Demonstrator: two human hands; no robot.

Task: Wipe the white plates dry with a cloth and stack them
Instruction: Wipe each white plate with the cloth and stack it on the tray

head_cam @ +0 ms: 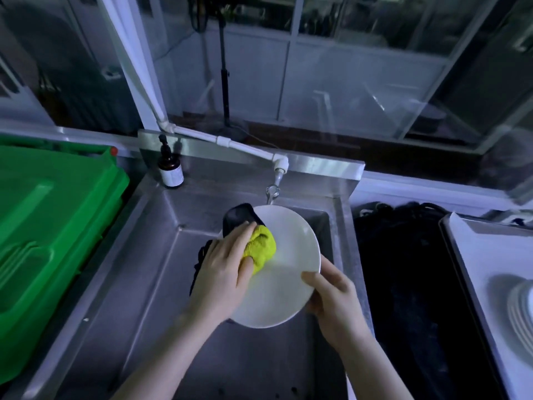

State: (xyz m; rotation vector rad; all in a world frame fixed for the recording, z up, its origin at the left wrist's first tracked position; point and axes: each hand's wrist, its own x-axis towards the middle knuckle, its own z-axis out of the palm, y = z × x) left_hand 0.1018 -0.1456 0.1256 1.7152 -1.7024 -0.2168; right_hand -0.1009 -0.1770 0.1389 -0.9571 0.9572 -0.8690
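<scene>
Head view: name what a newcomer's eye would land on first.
The yellow-green cloth, bunched under the left hand, glows against the white plate that the right hand grips by its rim over the steel sink. The big green plastic container fills the left edge; a stack of white plates sits at far right.

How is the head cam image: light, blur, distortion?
Head view: dim with a bluish cast; wide-angle bending curves the edges of the stainless steel sink; glass panels are smeared and reflective; the round white plate and yellow-green cloth read clearly; the stacked white plates at right are soft.
</scene>
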